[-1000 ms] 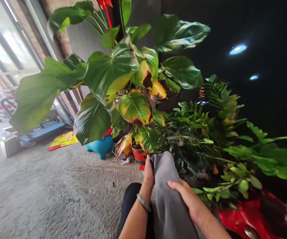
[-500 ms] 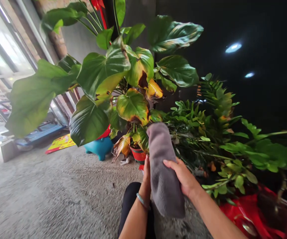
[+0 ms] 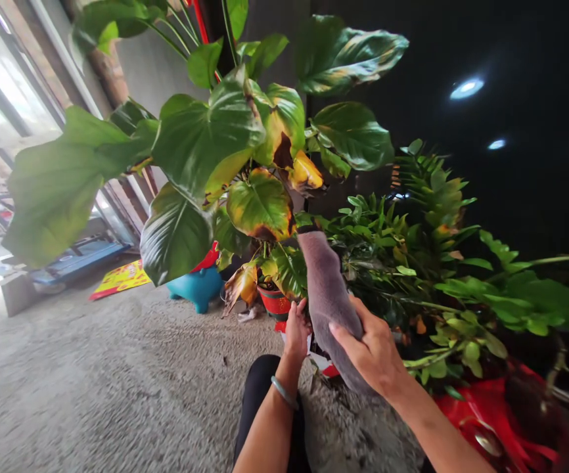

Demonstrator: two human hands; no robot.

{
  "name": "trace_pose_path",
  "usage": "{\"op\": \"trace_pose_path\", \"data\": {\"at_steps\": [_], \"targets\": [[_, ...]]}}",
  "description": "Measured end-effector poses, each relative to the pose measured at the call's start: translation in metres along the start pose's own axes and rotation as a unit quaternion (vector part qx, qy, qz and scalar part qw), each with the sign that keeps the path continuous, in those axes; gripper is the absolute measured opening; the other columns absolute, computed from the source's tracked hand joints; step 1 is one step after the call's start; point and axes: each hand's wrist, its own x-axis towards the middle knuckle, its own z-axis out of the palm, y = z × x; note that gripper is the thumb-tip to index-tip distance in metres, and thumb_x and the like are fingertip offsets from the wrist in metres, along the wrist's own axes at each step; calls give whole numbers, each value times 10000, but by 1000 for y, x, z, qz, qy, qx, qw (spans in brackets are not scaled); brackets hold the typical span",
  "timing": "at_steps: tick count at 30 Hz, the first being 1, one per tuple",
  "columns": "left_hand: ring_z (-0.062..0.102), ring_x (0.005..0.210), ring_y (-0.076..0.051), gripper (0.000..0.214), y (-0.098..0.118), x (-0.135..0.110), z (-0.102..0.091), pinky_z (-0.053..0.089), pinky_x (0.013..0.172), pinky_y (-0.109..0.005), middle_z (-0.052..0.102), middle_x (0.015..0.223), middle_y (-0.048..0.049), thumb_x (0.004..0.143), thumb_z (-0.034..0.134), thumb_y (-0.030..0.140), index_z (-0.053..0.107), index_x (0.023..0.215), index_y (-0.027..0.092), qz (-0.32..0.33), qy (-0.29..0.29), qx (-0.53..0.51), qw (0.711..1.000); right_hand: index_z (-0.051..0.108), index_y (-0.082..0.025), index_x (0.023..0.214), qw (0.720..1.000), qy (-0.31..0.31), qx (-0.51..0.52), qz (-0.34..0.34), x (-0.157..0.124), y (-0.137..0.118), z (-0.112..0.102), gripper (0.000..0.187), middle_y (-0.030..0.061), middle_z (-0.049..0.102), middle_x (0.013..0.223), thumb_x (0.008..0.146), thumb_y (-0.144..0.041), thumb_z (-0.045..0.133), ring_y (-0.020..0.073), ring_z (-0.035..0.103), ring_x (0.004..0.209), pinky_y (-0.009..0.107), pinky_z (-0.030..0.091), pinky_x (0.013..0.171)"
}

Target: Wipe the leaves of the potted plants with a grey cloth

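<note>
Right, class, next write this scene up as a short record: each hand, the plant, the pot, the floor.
Right hand: gripping the grey fabric
Left hand: beside the grey fabric; contact unclear
Large-leaved plant: some leaves yellow and brown
Red pot: beyond the left hand
Floor: blue object and yellow-and-red sheet on it

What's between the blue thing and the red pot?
A withered yellow-brown leaf, and a whitish scrap on the ground below; the head view shows both.
</note>
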Motion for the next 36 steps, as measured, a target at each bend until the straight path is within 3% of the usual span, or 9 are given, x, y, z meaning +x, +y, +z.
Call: {"op": "trace_pose_path", "data": {"at_steps": [2, 5, 9, 16, 19, 26, 29, 33, 36], "targets": [[664, 984, -298, 602, -1, 1, -2, 504, 840, -390, 736, 1013, -114, 801, 548, 620, 657, 1159, 148, -9, 0, -1, 1000, 715, -253, 947, 998, 2, -44, 38, 7, 15, 8, 293, 28, 742, 836, 660, -245, 653, 263, 635, 797, 346, 448, 775], [668, 943, -288, 559, 0, 0, -2, 503, 831, -365, 745, 896, -95, 709, 649, 621, 717, 973, 133, 3, 12, -15, 1000, 709, -215, 837, 978, -107, -107, 143, -6, 41, 20, 216, 63, 748, 787, 641, -220, 618, 276, 656, 778, 351, 461, 745], [665, 900, -242, 462, 5, -4, 2, 484, 870, -322, 743, 826, -53, 614, 761, 549, 741, 835, 144, 63, 56, -26, 996, 692, -158, 1036, 960, -188, -136, 156, -32, 55, 29, 378, 114, 762, 959, 695, -217, 540, 283, 681, 896, 350, 474, 805], [657, 734, -200, 353, 12, -14, 8, 502, 798, -315, 701, 668, -15, 661, 758, 491, 721, 784, 162, 43, 88, -40, 994, 676, -199, 1118, 952, -192, -205, 120, -33, 57, 28, 425, 97, 771, 964, 715, -219, 541, 281, 698, 897, 342, 472, 790], [620, 599, -177, 389, 12, -17, 10, 516, 701, -312, 645, 564, 9, 645, 759, 509, 718, 791, 151, 1, 52, -49, 997, 687, -216, 1093, 954, -185, -210, 111, -32, 67, 25, 437, 85, 773, 955, 685, -173, 535, 277, 700, 904, 337, 470, 804], [554, 473, -113, 640, 10, -18, -1, 460, 491, -238, 707, 675, 9, 618, 785, 464, 663, 1175, 172, -31, -63, -57, 996, 619, -176, 1155, 979, -125, -115, 109, -23, 74, 28, 547, 110, 744, 1046, 613, -159, 543, 278, 676, 966, 369, 480, 868], [605, 506, -159, 732, 12, -18, -4, 516, 553, -297, 730, 718, -14, 673, 753, 467, 562, 1326, 195, -69, -68, -40, 994, 490, -147, 1337, 982, -86, -128, 109, -18, 68, 27, 749, 132, 712, 1122, 594, -188, 570, 290, 663, 989, 398, 474, 893], [631, 538, -194, 697, 16, -17, -6, 539, 629, -349, 719, 672, -28, 668, 765, 481, 612, 1263, 152, -86, -56, 6, 995, 344, -131, 1473, 968, -122, -194, 106, -9, 60, 19, 900, 126, 725, 1055, 603, -186, 567, 299, 668, 932, 418, 468, 870], [592, 525, -157, 599, 18, -13, -9, 500, 593, -294, 666, 604, 16, 579, 821, 465, 697, 1079, 160, -14, -13, 35, 999, 494, -125, 1379, 960, -179, -176, 123, -9, 61, 13, 811, 150, 705, 1151, 581, -204, 609, 321, 635, 1031, 415, 454, 903]]}}
